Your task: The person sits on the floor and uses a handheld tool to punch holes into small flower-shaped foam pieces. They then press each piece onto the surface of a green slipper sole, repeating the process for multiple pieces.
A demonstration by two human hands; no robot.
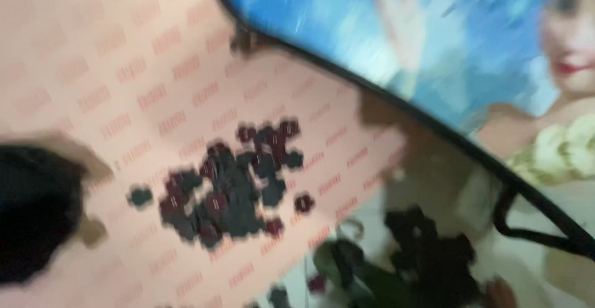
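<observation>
Blur throughout. Cluster of small dark pieces (229, 190) lies mid-frame on pink printed sheet (111, 66). No hand clearly visible; finger state cannot be told. Black-edged blue picture panel (384, 29) upper right.

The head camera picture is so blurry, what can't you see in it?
- Small dark pieces on the pink printed sheet: motion blur hides their shape and kind.
- Dark shape at the left edge: cut off and smeared, so hand or sleeve cannot be told.
- Dark pile at the bottom: blurred and cropped.
- Blue pictured panel: runs off the top.
</observation>
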